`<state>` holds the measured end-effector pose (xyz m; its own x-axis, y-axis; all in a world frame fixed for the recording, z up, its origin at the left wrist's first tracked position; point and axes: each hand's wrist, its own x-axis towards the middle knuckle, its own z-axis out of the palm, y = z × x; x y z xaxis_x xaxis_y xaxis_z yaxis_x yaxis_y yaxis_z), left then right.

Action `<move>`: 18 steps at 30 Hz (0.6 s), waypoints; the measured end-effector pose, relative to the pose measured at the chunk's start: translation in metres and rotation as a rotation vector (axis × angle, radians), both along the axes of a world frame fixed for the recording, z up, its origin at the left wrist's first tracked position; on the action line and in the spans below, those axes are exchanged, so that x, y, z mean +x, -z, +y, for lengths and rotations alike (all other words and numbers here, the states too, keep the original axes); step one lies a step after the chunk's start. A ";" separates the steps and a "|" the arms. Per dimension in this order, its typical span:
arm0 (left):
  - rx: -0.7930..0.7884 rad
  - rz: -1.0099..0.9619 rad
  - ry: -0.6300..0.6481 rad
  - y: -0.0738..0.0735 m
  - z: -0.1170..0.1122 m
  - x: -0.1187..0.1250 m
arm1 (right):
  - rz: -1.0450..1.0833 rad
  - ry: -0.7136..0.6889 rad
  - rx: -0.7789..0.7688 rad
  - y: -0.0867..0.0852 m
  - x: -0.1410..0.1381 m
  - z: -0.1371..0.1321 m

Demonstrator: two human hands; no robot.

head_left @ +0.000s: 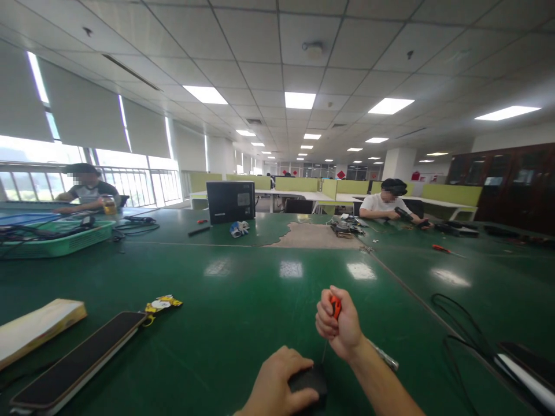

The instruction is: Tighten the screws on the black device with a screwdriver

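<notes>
Low in the middle of the head view, my left hand (pixel 277 381) grips a small black box-shaped object (pixel 311 382) that rests on the green table (pixel 208 346). Its fingers and thumb wrap the left side of the object. My right hand (pixel 339 323) is closed in a fist round the orange and black handle of a screwdriver (pixel 335 306). The thin shaft points down to the far right edge of the black object. Whether the tip sits in a screw is too small to tell. Behind my right forearm lies a silvery, pen-like item (pixel 387 356).
At left lie a phone (pixel 82 358) with a yellow charm (pixel 162 304) and a pale block (pixel 39 326). Farther off stand a green basket (pixel 65 245), a black case (pixel 230 202) and gloves (pixel 239 229). Another screwdriver (pixel 442 249) and cables (pixel 459 323) are at right. Two people sit across.
</notes>
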<state>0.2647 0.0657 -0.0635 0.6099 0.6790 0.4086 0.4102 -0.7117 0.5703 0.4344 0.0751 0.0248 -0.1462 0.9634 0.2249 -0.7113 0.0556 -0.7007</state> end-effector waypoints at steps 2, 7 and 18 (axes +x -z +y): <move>-0.012 -0.007 -0.014 -0.001 -0.003 -0.002 | -0.011 -0.003 0.022 -0.003 -0.001 -0.005; 0.002 -0.018 -0.019 0.001 -0.002 -0.004 | -0.019 0.020 0.061 -0.007 0.003 -0.006; -0.043 0.000 0.007 -0.005 -0.004 -0.004 | 0.001 0.023 0.071 -0.003 -0.002 -0.002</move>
<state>0.2606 0.0618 -0.0587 0.6148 0.6917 0.3789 0.4051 -0.6892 0.6008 0.4322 0.0727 0.0278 -0.1239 0.9480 0.2931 -0.7098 0.1218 -0.6938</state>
